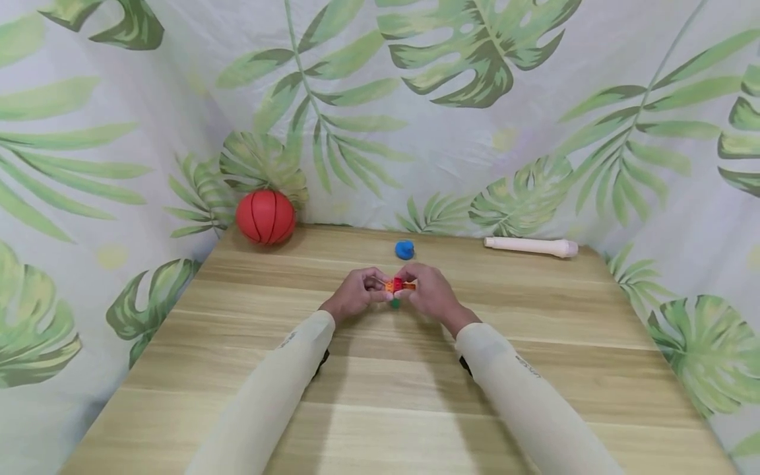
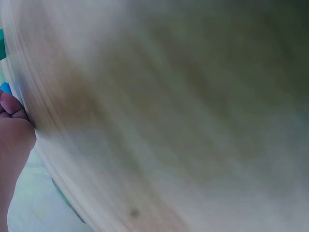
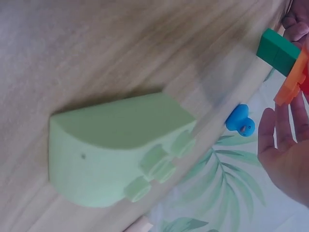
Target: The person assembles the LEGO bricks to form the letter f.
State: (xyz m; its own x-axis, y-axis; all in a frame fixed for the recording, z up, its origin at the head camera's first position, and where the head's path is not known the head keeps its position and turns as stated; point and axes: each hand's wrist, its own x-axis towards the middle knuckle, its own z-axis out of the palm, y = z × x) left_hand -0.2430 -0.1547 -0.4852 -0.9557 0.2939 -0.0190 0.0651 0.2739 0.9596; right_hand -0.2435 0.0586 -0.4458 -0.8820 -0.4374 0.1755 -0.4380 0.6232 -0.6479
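Resting at the far left corner of the wooden table (image 1: 386, 422), a red ball (image 1: 265, 218) is noted, well apart from the left hand (image 1: 353, 294), by whose thumb and fingers small red, orange and green toy bricks (image 1: 398, 285) are pinched near the table's middle. Just beyond the bricks a blue duck (image 1: 405, 249) is seen, and their other side is pinched by the right hand (image 1: 432, 292). Near the back edge, right, a pale microphone (image 1: 530, 247) is laid; in the right wrist view a pale green studded block (image 3: 106, 130) is shown.
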